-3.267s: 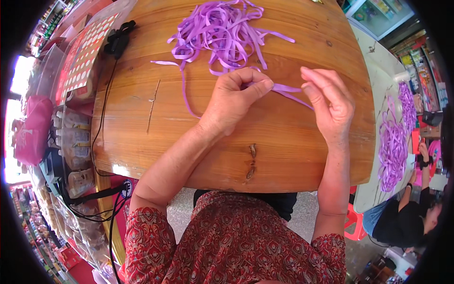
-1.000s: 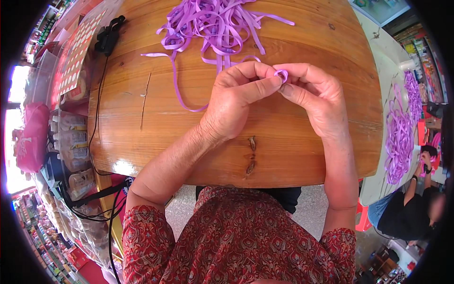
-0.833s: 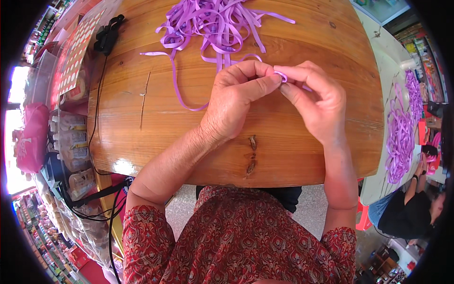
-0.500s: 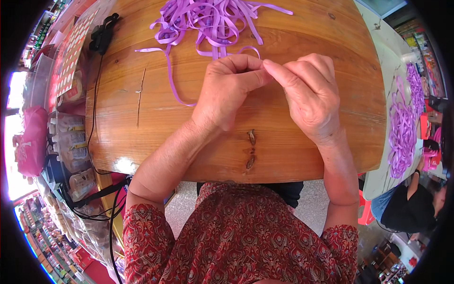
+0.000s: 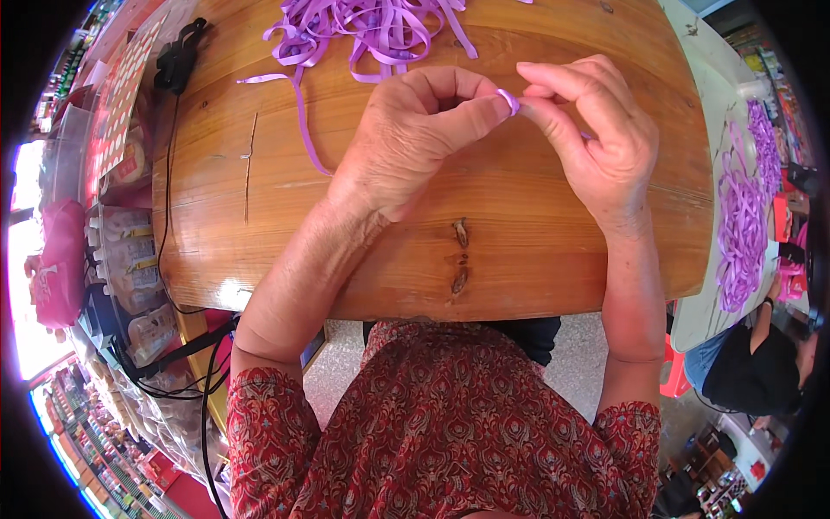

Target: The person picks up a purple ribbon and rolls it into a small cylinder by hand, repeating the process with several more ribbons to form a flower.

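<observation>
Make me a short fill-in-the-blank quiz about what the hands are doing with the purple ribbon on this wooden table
1. The left hand and the right hand meet over a small curl of ribbon whose colour is ____.
2. The loose pile of ribbons lies on a table made of ____.
3. The black cable runs along the table's ____ side.
4. The person's sleeves show a patterned fabric, mostly ____.

Missing words: purple; wood; left; red

Purple ribbon (image 5: 509,101), looped between fingertips
</observation>
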A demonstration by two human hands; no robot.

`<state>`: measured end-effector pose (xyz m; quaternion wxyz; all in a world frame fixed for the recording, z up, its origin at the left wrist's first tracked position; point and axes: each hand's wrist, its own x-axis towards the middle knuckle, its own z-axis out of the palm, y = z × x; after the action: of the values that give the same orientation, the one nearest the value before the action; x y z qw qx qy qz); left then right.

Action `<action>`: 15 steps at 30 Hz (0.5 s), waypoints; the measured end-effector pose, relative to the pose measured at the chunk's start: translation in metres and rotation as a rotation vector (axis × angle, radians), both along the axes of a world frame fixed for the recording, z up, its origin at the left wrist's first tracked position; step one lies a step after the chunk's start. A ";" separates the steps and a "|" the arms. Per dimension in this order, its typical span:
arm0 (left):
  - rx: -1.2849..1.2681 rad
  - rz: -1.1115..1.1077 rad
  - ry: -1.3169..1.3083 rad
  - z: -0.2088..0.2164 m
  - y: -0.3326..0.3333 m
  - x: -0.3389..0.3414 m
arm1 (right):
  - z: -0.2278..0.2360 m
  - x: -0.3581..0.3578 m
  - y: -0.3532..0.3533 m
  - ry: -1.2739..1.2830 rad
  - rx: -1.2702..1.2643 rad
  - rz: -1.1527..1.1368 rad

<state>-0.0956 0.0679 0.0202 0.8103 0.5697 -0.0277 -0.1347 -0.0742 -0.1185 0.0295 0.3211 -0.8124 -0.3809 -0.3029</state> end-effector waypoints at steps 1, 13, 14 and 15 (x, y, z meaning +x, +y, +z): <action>0.000 0.001 0.000 0.000 -0.001 -0.001 | 0.000 -0.002 0.000 0.134 0.095 0.029; 0.044 0.107 -0.144 -0.002 -0.008 -0.004 | 0.003 -0.009 0.005 0.540 0.327 0.172; 0.018 0.103 -0.133 -0.003 -0.008 -0.003 | 0.003 -0.010 0.006 0.564 0.335 0.157; -0.028 0.099 -0.122 -0.003 -0.007 -0.003 | 0.003 -0.012 0.006 0.553 0.330 0.159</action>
<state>-0.0988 0.0606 0.0169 0.8206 0.5662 -0.0508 -0.0592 -0.0861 -0.1128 0.0330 0.5625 -0.7684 -0.2874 -0.1025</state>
